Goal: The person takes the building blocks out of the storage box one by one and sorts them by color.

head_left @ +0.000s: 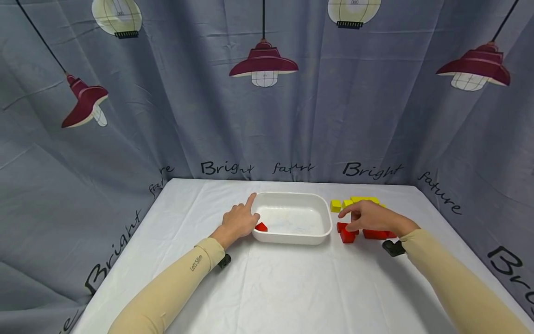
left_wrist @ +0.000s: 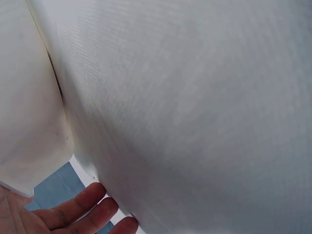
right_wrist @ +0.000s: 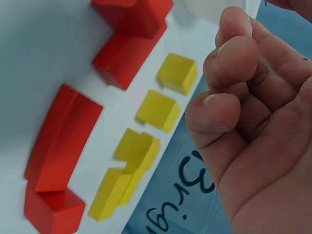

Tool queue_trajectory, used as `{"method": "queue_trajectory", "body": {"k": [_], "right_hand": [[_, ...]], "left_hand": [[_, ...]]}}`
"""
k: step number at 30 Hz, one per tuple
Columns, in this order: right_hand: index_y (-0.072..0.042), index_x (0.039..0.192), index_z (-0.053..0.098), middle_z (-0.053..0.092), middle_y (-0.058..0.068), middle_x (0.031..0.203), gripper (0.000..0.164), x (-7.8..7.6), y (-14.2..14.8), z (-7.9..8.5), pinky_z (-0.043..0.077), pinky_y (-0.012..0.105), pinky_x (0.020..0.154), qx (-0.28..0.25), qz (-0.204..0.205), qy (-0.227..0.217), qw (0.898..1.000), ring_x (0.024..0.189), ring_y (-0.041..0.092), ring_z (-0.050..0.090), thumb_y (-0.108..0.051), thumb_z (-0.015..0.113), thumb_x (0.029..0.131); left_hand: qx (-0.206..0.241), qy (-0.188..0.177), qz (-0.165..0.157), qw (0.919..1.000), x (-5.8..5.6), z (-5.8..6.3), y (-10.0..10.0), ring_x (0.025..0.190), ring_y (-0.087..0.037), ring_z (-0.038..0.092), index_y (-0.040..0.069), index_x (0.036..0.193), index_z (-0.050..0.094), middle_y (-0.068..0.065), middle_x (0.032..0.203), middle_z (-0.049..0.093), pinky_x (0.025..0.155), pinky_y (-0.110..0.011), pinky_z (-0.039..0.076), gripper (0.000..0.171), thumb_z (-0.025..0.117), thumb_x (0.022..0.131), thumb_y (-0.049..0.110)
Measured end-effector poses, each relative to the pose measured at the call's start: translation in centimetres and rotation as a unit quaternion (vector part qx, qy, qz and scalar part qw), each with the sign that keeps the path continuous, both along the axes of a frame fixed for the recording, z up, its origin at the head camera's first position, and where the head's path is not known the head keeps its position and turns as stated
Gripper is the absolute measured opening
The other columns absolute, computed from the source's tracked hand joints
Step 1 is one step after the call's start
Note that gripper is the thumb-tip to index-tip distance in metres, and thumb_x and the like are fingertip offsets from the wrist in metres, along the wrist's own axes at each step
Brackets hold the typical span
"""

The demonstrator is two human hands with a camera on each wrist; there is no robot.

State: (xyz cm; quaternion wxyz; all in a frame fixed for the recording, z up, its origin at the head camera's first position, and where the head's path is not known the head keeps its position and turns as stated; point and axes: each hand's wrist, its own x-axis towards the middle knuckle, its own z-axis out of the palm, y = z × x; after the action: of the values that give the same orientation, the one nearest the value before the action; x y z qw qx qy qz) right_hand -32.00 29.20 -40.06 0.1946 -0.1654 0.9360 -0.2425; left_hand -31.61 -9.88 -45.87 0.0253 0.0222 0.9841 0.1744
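At the left rim of a white tray (head_left: 292,238) is my left hand (head_left: 238,221), its thumb over the rim and index finger stretched along the far left corner. In the left wrist view, other fingers (left_wrist: 78,202) extend outside the tray's wall. Inside the tray's near left corner lies a red block (head_left: 261,227) with a pointed top. My right hand (head_left: 371,217) hovers over red blocks (head_left: 347,237) right of the tray, thumb and index finger spread apart. The right wrist view shows its other fingers (right_wrist: 214,113) loosely bent, with nothing between them.
Yellow blocks (head_left: 335,206) stand in a row behind the right hand, near the table's far edge. Longer red blocks (head_left: 374,234) lie under the right wrist. A white cloth covers the table (head_left: 267,287), and a grey-blue curtain (head_left: 267,130) hangs behind it.
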Motion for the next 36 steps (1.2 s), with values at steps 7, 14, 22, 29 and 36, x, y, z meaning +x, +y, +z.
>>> {"method": "queue_trajectory", "body": {"k": [7, 14, 22, 29, 36], "right_hand": [[-0.010, 0.129, 0.067, 0.062, 0.005, 0.083, 0.044, -0.4, -1.5, 0.9, 0.052, 0.037, 0.069, -0.031, 0.017, 0.007, 0.999, 0.076, 0.025, 0.060, -0.021, 0.076, 0.087], [-0.010, 0.127, 0.067, 0.064, 0.006, 0.083, 0.041, -1.0, -3.0, 1.5, 0.052, 0.037, 0.065, -0.066, 0.039, 0.004, 0.997, 0.073, 0.025, 0.059, -0.019, 0.076, 0.088], [-0.016, 0.123, 0.069, 0.065, 0.006, 0.090, 0.035, -1.9, -5.2, 2.1, 0.055, 0.037, 0.073, -0.093, 0.078, 0.014, 0.992, 0.079, 0.022, 0.060, -0.019, 0.074, 0.089], [-0.021, 0.122, 0.070, 0.067, 0.004, 0.096, 0.034, -3.0, -7.3, 2.7, 0.052, 0.038, 0.077, -0.089, 0.098, 0.011, 0.991, 0.086, 0.022, 0.062, -0.021, 0.075, 0.089], [-0.025, 0.122, 0.070, 0.069, 0.002, 0.100, 0.034, -3.9, -9.5, 3.0, 0.052, 0.037, 0.082, -0.075, 0.118, 0.004, 0.990, 0.090, 0.021, 0.063, -0.022, 0.075, 0.089]], "left_hand": [[0.003, 0.002, 0.000, 1.0000, 0.0, -0.1, 0.0, 0.116, -0.033, 0.059, 0.032, 0.161, 0.017, -0.018, 0.135, 0.059, 0.087, -0.055, 0.050, 0.073, 0.044, 0.095, 0.041], [-0.002, 0.005, 0.001, 1.0000, -0.2, -0.3, 0.0, 0.115, -0.031, 0.059, 0.033, 0.161, 0.016, -0.016, 0.133, 0.060, 0.088, -0.054, 0.050, 0.072, 0.043, 0.095, 0.041], [-0.003, 0.006, 0.001, 1.0000, -0.2, -0.2, -0.1, 0.115, -0.031, 0.059, 0.033, 0.161, 0.017, -0.016, 0.131, 0.061, 0.088, -0.054, 0.050, 0.071, 0.043, 0.095, 0.041], [0.000, 0.003, 0.002, 1.0000, -0.1, -0.2, -0.1, 0.116, -0.032, 0.059, 0.033, 0.161, 0.016, -0.017, 0.132, 0.061, 0.088, -0.054, 0.050, 0.072, 0.043, 0.095, 0.041], [0.000, 0.002, 0.001, 1.0000, -0.1, -0.1, 0.0, 0.118, -0.033, 0.058, 0.033, 0.161, 0.017, -0.017, 0.134, 0.060, 0.089, -0.055, 0.049, 0.072, 0.044, 0.095, 0.041]]}}
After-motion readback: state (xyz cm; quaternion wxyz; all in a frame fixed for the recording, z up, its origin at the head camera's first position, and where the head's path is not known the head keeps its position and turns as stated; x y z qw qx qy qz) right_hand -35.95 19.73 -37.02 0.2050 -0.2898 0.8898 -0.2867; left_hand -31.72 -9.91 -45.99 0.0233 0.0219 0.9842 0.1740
